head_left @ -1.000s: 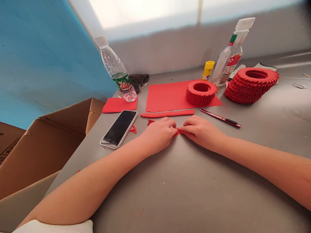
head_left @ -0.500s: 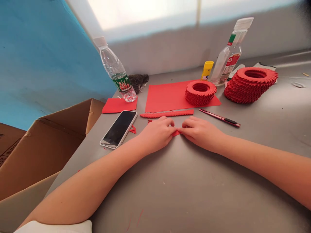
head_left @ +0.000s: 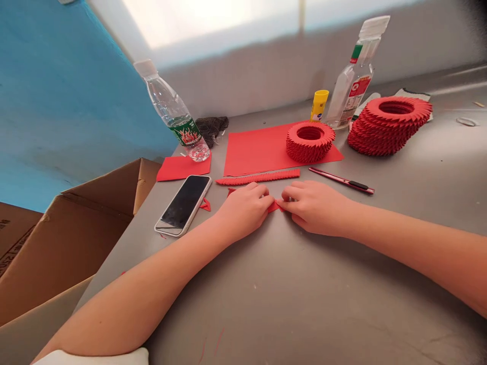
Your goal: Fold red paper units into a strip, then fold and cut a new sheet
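Note:
My left hand (head_left: 243, 210) and my right hand (head_left: 315, 208) meet at the middle of a grey metal table (head_left: 304, 304), fingertips pinching a small folded piece of red paper (head_left: 274, 206) from either side. Another small red paper scrap (head_left: 230, 191) sits just under my left fingers. Just beyond my hands lies a long strip of folded red paper units (head_left: 258, 177). Farther back, a ring of folded red paper units (head_left: 310, 143) stands on a red paper sheet (head_left: 247, 154). A larger stacked red ring (head_left: 388, 126) stands to its right.
A smartphone (head_left: 183, 205) lies left of my left hand, and a red craft knife (head_left: 342, 181) lies beyond my right hand. A water bottle (head_left: 175, 119), glue stick (head_left: 319, 105) and clear glue bottle (head_left: 352, 76) stand at the back. A cardboard box (head_left: 68, 243) occupies the left.
My hands stay together on the small red paper, with only slight finger shifts. The whole scene sits a little higher and further left in the view because the head camera has moved.

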`<move>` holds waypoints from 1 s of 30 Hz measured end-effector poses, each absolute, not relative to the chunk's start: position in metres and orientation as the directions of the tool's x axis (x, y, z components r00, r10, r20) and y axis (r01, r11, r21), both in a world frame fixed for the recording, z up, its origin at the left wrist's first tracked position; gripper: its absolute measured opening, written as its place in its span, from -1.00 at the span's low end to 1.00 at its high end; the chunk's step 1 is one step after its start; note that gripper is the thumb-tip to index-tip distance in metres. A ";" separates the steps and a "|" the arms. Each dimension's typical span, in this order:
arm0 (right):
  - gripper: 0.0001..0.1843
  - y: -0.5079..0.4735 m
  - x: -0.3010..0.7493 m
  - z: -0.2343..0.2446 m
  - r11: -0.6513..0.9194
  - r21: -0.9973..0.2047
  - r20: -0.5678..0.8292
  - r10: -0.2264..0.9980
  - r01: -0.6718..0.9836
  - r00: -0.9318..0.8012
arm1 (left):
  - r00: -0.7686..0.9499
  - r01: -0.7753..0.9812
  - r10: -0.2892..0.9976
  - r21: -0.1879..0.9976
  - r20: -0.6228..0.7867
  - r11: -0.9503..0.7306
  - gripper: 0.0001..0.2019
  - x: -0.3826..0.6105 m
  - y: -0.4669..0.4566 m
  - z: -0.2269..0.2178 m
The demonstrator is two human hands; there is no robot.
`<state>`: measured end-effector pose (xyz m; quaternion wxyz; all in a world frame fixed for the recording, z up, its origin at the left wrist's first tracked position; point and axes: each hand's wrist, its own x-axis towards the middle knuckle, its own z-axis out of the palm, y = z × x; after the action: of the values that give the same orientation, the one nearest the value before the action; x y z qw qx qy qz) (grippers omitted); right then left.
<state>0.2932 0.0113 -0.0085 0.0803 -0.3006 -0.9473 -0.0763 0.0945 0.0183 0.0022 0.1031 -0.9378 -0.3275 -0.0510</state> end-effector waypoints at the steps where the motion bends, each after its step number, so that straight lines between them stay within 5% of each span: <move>1: -0.76 0.010 0.294 -0.005 0.807 0.108 0.159 0.563 0.581 -0.811 | 0.780 0.625 0.606 -0.160 0.157 -0.764 -0.76 0.095 0.018 0.003; 8: -0.75 0.008 0.297 0.011 0.747 0.016 0.048 0.663 0.665 -0.747 | 0.740 0.668 0.648 -0.081 0.178 -0.740 -0.75 0.097 0.016 0.002; 14: -0.80 0.012 0.298 0.004 0.599 -0.285 0.167 0.800 0.748 -0.577 | 0.638 0.731 0.748 0.160 0.182 -0.663 -0.78 0.097 0.019 -0.005; 19: -0.79 0.019 0.294 -0.004 0.503 -0.499 0.130 0.849 0.706 -0.513 | 0.605 0.685 0.774 0.375 0.185 -0.625 -0.86 0.100 0.019 -0.007; 30: -0.86 0.016 0.291 -0.003 0.194 -0.742 -0.083 0.923 0.642 -0.375 | 0.461 0.775 0.875 0.413 0.149 -0.478 -0.79 0.101 0.017 -0.004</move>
<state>0.2906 0.0162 -0.0031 0.1961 -0.5235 -0.7473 0.3592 0.1015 0.0174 -0.0039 -0.1450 -0.8422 -0.4898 -0.1727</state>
